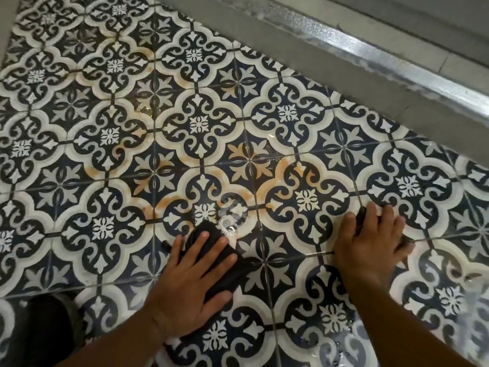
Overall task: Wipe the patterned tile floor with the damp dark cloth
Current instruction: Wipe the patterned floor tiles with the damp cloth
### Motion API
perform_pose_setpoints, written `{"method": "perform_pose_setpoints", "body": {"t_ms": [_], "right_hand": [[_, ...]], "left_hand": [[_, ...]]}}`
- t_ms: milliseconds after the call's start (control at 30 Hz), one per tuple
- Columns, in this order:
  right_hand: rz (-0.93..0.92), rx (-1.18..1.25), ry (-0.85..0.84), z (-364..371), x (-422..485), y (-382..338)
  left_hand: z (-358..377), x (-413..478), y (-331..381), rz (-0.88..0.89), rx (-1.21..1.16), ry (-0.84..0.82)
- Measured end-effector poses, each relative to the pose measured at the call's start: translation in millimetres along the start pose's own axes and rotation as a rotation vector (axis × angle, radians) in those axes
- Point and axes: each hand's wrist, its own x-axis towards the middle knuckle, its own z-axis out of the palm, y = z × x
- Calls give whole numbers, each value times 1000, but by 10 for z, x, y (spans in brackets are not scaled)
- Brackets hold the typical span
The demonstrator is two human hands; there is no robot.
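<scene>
- My left hand [191,283] lies flat and spread, fingers fully extended, pressing the dark cloth [221,256] onto the patterned tile floor [111,139]; I grip nothing, only hold it down under palm and fingers.
- The cloth sits low and centre in the view, bunched into a long shape whose axis runs diagonally, from its upper-left end beside a white rosette down toward the lower right under my fingers.
- Its far end points up and away from me, touching a small glossy puddle [230,223] on the tile.
- A thin dark tail of the cloth pokes out to the left of my index finger.
- My right hand [371,243] rests palm-down on the floor to the right, fingers spread and open; a dark sliver shows beneath it at the thumb side and at the far edge, and I cannot tell whether that is cloth or tile pattern.
- Orange-brown stains [254,161] mark the pale bands of several tiles just beyond both hands.
- Wet sheen [449,321] covers the tiles at lower right.
- A grey concrete strip [304,67] and a shiny metal rail [383,56] run diagonally along the floor's far edge.
- A dark rounded shape [39,327] sits at lower left, unidentifiable.
</scene>
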Motion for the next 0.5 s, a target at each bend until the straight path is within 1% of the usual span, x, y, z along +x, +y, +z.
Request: {"method": "perform_pose_setpoints", "body": {"t_ms": [67,133,300,333,400,500], "right_hand": [[-10,-1,-6,-9,-10,-19],[-33,1,-8,-6,-25,-35],[-39,29,2,-7,-21,-36],[-38,19,-5,-6,-23,-31],[-33,4,-17,-2,-17,-30],[-40,-8,-13,5,-12,-33]], "left_hand": [[-59,55,-161,19,36,-8],[-134,224,-212,-2,48,-12],[-183,575,65,-106,-4,-7],[-160,546,86,-101,-8,-6],[-123,421,16,-36,-17,-12],[-119,221,-259,35,21,-33]]}}
